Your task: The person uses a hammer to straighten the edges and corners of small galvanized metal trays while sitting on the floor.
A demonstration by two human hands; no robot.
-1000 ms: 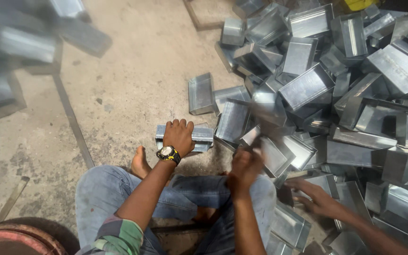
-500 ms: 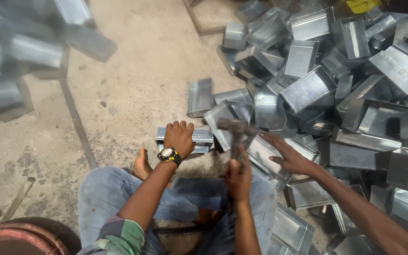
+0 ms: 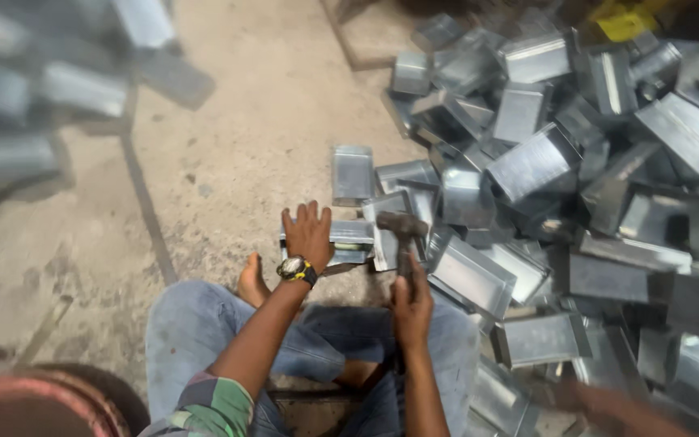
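Two hands, one hammer, one metal box on the floor.
Left hand (image 3: 307,235) lies flat, pinning the metal box (image 3: 341,241) steady; right hand (image 3: 412,307) grips the hammer (image 3: 402,231), head poised over it; box pile (image 3: 576,186) right.

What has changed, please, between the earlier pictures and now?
The hammer in the right hand has swung from blurred motion to upright above the metal piece. Another person's hand, earlier reaching into the pile, has drawn back toward the lower right. The left hand still presses the piece down.
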